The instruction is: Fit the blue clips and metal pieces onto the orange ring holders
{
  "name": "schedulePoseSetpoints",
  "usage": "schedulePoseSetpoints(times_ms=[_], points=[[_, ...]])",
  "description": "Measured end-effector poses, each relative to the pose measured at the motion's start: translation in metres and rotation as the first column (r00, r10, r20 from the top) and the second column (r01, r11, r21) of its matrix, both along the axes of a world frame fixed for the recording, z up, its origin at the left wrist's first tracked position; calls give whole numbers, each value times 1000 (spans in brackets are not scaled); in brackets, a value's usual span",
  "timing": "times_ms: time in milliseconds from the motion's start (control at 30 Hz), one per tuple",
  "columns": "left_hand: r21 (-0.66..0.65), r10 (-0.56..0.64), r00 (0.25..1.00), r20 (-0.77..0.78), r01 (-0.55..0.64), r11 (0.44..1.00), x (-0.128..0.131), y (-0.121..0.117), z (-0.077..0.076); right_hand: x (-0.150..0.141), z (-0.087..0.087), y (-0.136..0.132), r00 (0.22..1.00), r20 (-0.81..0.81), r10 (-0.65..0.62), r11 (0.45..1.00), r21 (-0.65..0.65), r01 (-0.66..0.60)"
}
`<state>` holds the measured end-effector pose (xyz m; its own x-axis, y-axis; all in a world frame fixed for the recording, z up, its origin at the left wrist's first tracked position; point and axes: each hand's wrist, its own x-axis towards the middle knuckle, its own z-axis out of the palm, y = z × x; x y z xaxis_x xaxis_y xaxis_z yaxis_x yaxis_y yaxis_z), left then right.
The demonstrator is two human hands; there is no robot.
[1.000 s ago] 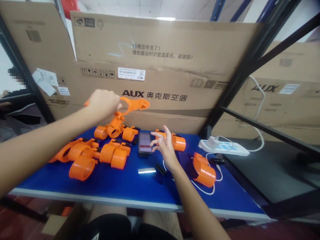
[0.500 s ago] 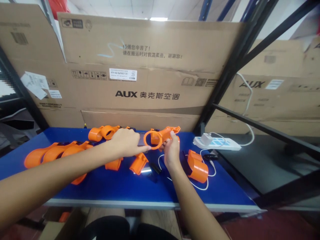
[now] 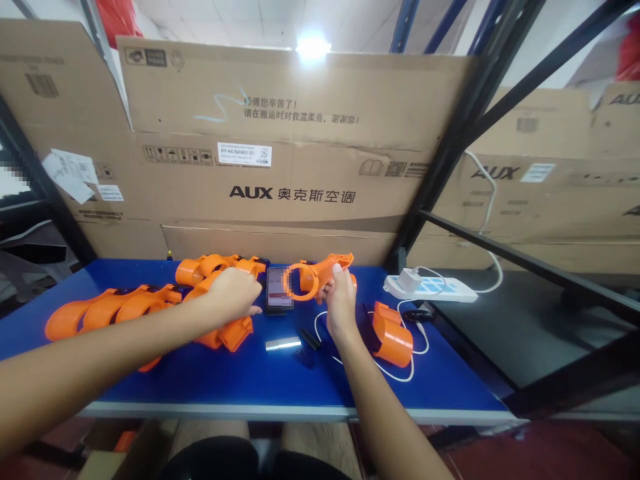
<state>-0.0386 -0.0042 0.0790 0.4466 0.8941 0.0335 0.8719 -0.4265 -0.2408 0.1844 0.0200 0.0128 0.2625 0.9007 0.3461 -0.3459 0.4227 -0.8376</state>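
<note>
My right hand (image 3: 341,300) is closed around an orange plastic part with a round ring (image 3: 316,280) at its left end, held above the blue table. To the left, my left hand (image 3: 234,293) is closed, its thumb pointing right and most fingers hidden from view. An orange plastic piece (image 3: 237,335) shows just below that hand and appears to be held in it, close to other orange pieces. Between the hands lies a phone (image 3: 279,290) with its screen lit. Nearer me are a silver bar (image 3: 283,344) and a small black object (image 3: 311,339).
Several orange curved parts (image 3: 67,315) line the left of the blue table (image 3: 210,390). At right lie another orange part (image 3: 394,340), a white cable (image 3: 400,379), a black device (image 3: 419,315) and a power strip (image 3: 450,292). A cardboard sheet (image 3: 290,220) stands behind.
My left hand has moved left, away from the ringed part, and the orange piece below it has shifted left too. The phone and silver bar are now uncovered. My right hand keeps its hold.
</note>
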Motion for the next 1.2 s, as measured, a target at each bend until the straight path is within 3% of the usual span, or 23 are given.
schedulePoseSetpoints(times_ms=[100, 567, 933, 1033, 1100, 1133, 1200], points=[[30, 19, 994, -106, -16, 999, -4, 0, 1, 0, -2, 1, 1000, 12, 11, 1000, -4, -11], [80, 126, 982, -139, -116, 990, -41, 14, -4, -4, -1, -3, 995, 79, 52, 998, -39, -49], [191, -181, 962, -204, 221, 957, -1, -15, -22, -4, -2, -1, 995, 97, 37, 998, -44, -33], [207, -131, 985, -114, 152, 966, 0, -12, -8, -4, -2, -2, 993, 110, 38, 998, -48, -33], [200, -23, 999, 32, 16, 980, -6, -4, 9, -3, -2, -2, 993, 113, 36, 999, -43, -31], [173, 46, 991, 122, -67, 983, -10, 0, 18, -3, -1, -2, 993, 109, 34, 999, -41, -30], [47, 109, 957, 270, -126, 991, -21, 9, 34, -2, -1, -2, 995, 98, 32, 999, -39, -28]])
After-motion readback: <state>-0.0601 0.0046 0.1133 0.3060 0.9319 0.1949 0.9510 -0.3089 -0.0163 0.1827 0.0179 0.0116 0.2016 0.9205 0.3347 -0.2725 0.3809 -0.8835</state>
